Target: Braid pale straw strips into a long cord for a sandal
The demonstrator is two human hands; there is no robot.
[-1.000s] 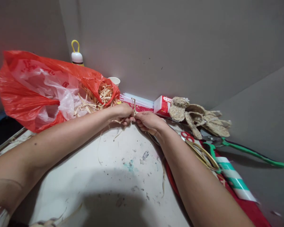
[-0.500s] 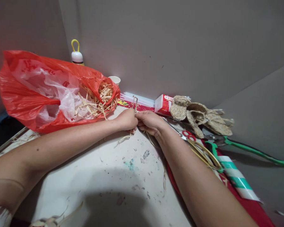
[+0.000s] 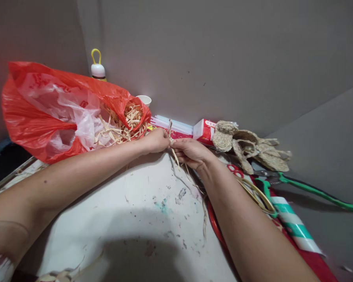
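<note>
My left hand (image 3: 159,140) and my right hand (image 3: 191,152) meet above the far part of the white table. Between them is a thin braid of straw strips (image 3: 170,126), whose upper end sticks up past my fingers. Both hands are closed in a pinch on it, thumbs and fingertips nearly touching. Loose straw ends (image 3: 175,157) hang below my right fingertips. Part of the braid is hidden by my fingers.
At left lies a red plastic bag (image 3: 41,113) with straw strips (image 3: 133,115), near a white cup (image 3: 145,100) and a bottle (image 3: 98,70). At right are woven straw pieces (image 3: 247,143), gold-handled scissors (image 3: 257,196), green-handled pliers (image 3: 320,192) and a striped roll (image 3: 297,225).
My left hand has shifted slightly up and left, turning its fingers toward the right. The loose straw ends now hang under my right fingers instead of below my left hand.
</note>
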